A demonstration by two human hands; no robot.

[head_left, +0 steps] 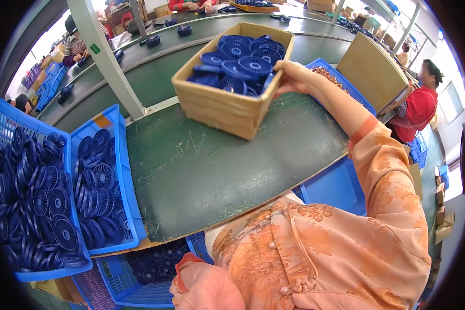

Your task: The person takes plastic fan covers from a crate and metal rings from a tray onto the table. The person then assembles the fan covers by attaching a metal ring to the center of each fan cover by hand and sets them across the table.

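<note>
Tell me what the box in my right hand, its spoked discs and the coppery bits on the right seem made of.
Box: probably cardboard, perhaps taped over; its tan walls have a slight sheen. Spoked discs: likely molded plastic, dark blue and semi-gloss, with thin ribs. Coppery bits: possibly metal, given their reddish-brown glint, though too small to confirm.

No txt legible. 1 sm. green rectangular sticker [95, 48], print too tiny to read, on pale-grey painted metal post [111, 64] nr far L corner of dark-green scuffed flat worktop [191, 175].
</note>
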